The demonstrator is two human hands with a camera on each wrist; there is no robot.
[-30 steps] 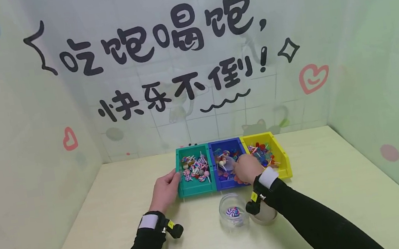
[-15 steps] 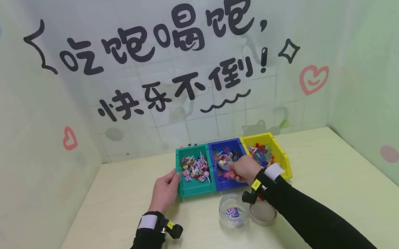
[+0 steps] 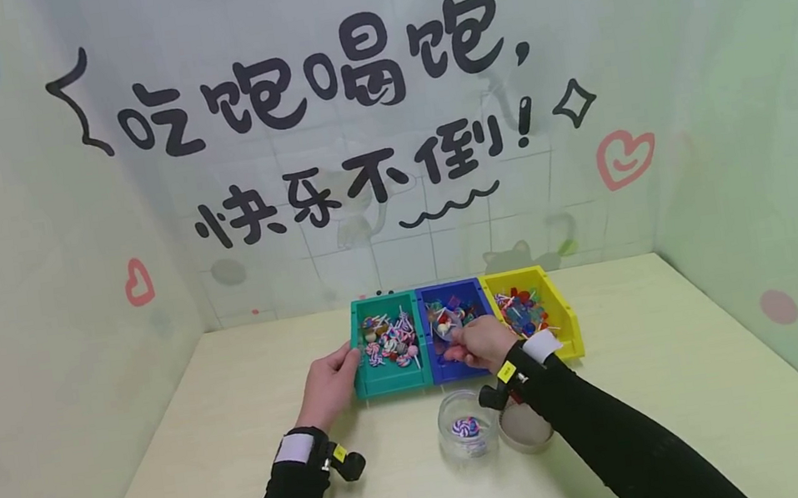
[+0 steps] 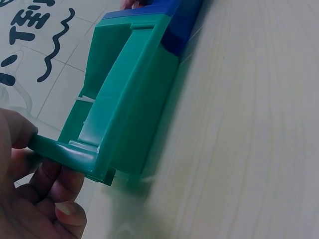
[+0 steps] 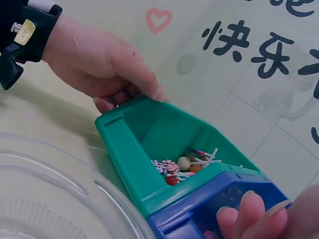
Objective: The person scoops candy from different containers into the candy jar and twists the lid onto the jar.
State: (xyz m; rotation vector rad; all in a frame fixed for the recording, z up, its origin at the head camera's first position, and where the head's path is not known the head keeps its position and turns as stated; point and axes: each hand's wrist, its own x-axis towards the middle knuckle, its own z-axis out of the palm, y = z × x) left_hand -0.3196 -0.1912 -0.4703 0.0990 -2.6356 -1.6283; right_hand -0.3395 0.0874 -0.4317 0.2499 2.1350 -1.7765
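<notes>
The left hand (image 3: pixel 331 382) is gripping the near left corner of the green bin (image 3: pixel 390 378), thumb over the rim and fingers curled beneath it, as the left wrist view shows. The right hand (image 3: pixel 482 342) is hovering over the blue bin (image 3: pixel 441 371) in the middle, fingers pinching a small clear scoop (image 3: pixel 447 323) with sweets in it. The yellow bin (image 3: pixel 563 320) is sitting touching the blue one on the right. All three are holding lollipops and candies. Just in front, on the table (image 3: pixel 193 469), a clear jar (image 3: pixel 467 435) is standing with one swirled lollipop (image 3: pixel 465 426) inside, its lid (image 3: pixel 526 431) lying beside it.
</notes>
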